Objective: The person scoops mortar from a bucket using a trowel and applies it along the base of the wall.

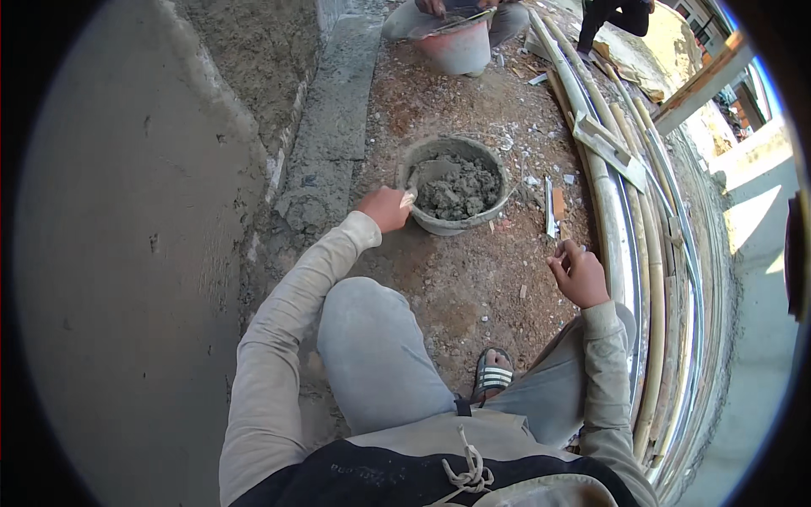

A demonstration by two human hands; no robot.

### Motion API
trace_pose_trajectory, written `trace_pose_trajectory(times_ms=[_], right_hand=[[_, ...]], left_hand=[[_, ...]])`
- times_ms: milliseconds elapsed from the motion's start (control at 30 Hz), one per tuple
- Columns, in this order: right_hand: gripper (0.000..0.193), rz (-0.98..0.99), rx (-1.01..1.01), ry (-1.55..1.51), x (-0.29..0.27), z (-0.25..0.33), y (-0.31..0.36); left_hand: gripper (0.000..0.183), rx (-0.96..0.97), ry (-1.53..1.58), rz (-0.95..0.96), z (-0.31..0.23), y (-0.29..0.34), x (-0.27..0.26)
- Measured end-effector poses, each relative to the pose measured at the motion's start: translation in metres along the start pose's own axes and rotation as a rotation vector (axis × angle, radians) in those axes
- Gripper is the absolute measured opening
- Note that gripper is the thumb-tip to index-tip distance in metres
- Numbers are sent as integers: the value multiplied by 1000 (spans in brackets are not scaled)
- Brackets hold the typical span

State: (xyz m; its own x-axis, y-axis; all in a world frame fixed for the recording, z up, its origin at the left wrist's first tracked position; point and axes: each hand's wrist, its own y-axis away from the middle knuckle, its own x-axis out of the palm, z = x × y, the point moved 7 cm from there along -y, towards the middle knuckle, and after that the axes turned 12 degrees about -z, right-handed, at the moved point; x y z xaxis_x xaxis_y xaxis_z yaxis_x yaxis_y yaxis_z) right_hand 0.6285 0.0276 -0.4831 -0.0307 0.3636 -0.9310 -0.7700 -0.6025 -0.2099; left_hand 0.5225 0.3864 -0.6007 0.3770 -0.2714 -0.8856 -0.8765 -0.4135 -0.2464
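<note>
My left hand is closed round the light handle of a trowel at the left rim of a round grey bucket. The trowel's blade rests in the lumpy grey wet mortar inside. Out to the right, over the ground beside my knee, my right hand is held up with its fingers curled and their tips together. Whatever may be between those fingertips is too small to make out.
A smooth plastered wall runs along my left. Bamboo poles and a plastering float lie to the right. At the far end another person's hands are over a pale bucket. Rubble litters the dirt ground.
</note>
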Motion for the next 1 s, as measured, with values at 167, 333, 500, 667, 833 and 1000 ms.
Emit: trace_pose_trajectory(times_ms=[167,333,500,667,833,1000], right_hand=[[24,13,1,-3,-1,-13,-8],[27,-19,-37,-14,-15,-6,-13],[29,40,-81,-72,33,-10,-6],[31,36,-74,-97,20,0,-10],[31,68,-46,-72,20,-8,-25],[33,46,-59,-106,27,-12,-32]], left_hand=[[32,162,-61,290,-35,9,16],[30,84,-62,38,-73,-12,-46],[24,166,-325,342,-75,16,-8],[25,126,-314,221,-88,14,-32],[32,71,-317,120,-84,13,-52],[34,-5,-310,27,-62,6,-58]])
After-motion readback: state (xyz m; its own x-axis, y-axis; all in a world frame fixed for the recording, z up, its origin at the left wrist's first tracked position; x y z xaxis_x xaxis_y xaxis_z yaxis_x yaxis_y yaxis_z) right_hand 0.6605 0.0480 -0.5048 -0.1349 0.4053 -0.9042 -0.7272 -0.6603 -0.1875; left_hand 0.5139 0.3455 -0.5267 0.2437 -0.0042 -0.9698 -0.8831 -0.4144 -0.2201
